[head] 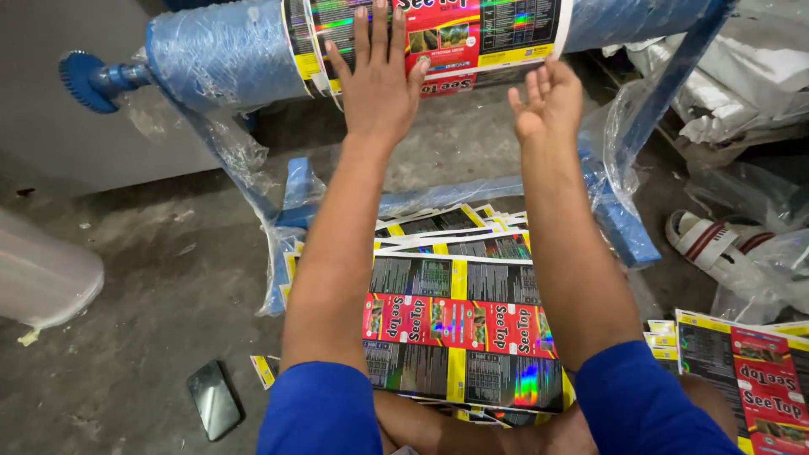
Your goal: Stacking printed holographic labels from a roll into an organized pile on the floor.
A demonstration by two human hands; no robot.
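At the far left a pale plastic tub (42, 282) sits on the concrete floor (160, 278), and a dark phone (214, 399) lies flat on the floor nearer the person. Up top, a blue knob (84, 81) ends the blue plastic-wrapped roller (219, 55) that spans the frame on a blue stand (628, 227). Printed label film (438, 34), red, yellow and holographic, is wound around the roller's middle. The left hand (379, 80) lies flat on that film, palm down, fingers straight and slightly spread, clamped on nothing. Below and between the forearms, a loose pile of the same label strips (455, 320) spreads over the floor in overlapping layers, just under the roller. The right hand (548, 101) is raised near the film's lower edge, palm turned inward, fingers loosely together and a little bent, holding nothing; whether it touches the film cannot be told. Both arms end in blue sleeves (320, 409). Farther right, clear plastic wrap (624, 126) hangs from the stand, a white sandal (716, 244) with red stripes lies on the floor, and another label stack (750, 379) sits at the lower right corner.
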